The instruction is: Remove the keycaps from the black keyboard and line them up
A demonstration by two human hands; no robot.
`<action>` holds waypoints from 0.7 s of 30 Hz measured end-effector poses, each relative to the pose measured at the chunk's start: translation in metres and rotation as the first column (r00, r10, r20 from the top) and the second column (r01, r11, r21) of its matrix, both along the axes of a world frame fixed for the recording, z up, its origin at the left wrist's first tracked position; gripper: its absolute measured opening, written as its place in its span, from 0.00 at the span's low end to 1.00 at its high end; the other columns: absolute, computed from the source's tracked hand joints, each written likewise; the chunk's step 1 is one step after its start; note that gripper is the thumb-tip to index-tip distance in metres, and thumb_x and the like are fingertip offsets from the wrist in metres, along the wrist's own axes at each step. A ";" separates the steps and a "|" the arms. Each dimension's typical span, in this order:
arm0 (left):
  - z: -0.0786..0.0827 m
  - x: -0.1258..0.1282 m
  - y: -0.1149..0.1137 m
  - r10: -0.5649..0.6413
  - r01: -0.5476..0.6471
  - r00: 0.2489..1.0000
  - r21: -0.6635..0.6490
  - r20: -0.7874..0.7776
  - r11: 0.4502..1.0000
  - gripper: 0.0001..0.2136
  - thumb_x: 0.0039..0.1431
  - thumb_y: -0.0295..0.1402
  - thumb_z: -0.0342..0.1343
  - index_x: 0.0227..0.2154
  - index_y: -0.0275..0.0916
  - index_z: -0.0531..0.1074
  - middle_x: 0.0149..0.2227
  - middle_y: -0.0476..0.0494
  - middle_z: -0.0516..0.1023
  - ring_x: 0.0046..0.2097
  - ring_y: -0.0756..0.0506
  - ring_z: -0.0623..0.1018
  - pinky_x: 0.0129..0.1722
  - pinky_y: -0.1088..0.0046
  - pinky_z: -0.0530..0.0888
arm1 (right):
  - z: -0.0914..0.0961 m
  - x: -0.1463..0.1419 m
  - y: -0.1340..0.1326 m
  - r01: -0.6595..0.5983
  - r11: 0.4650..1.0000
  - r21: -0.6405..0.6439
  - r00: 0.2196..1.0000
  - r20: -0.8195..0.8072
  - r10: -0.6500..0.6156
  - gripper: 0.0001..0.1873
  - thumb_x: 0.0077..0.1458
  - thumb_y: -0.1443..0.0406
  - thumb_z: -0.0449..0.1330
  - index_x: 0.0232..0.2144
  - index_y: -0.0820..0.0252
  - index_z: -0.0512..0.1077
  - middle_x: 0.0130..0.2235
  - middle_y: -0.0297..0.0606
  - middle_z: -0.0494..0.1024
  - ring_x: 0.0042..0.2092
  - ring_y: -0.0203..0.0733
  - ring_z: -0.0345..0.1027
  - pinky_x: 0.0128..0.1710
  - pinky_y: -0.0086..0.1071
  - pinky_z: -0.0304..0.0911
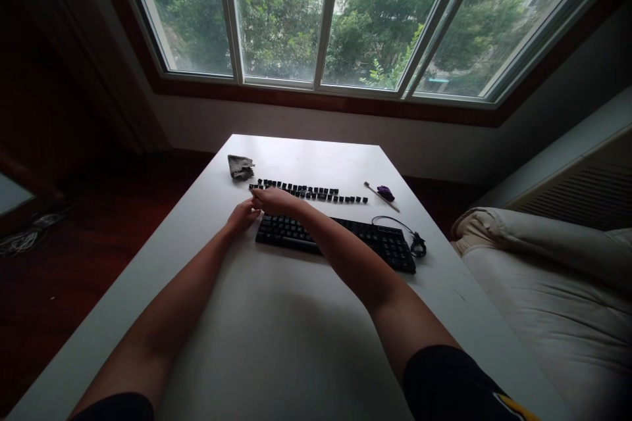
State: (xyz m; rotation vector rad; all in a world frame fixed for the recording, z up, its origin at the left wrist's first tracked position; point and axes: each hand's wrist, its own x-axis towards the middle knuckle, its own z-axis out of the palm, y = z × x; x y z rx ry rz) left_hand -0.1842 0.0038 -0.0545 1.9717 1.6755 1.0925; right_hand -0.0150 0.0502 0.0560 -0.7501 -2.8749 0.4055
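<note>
A black keyboard (368, 234) lies slantwise across the white table, partly covered by my right forearm. At its far left corner my right hand (272, 201) is closed, thumb and fingers pinched together; whatever they grip is too small to make out. Close against those fingertips, my left hand (243, 216) has its fingers bent and pressed together beside the keyboard's left end. What it holds, if anything, is hidden. Just beyond the hands, loose black keycaps (320, 191) stand in two rows on the table.
A crumpled grey cloth (240, 168) lies at the table's far left. To the right are a thin brush (388, 201), a purple bundle (385, 193) and the keyboard's coiled cable (418, 247). A pale sofa (548, 289) adjoins the right side of the white table (276, 335).
</note>
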 end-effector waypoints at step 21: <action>0.016 0.011 -0.008 -0.086 0.083 0.992 0.036 0.092 0.996 0.11 0.59 0.35 0.54 0.39 0.43 0.80 0.46 0.42 0.79 0.48 0.42 0.77 0.47 0.67 0.74 | -0.011 0.038 -0.007 0.157 0.968 -0.198 0.890 -0.397 -0.226 0.14 0.64 0.56 0.55 0.32 0.58 0.72 0.25 0.33 0.75 0.29 0.37 0.66 0.31 0.28 0.55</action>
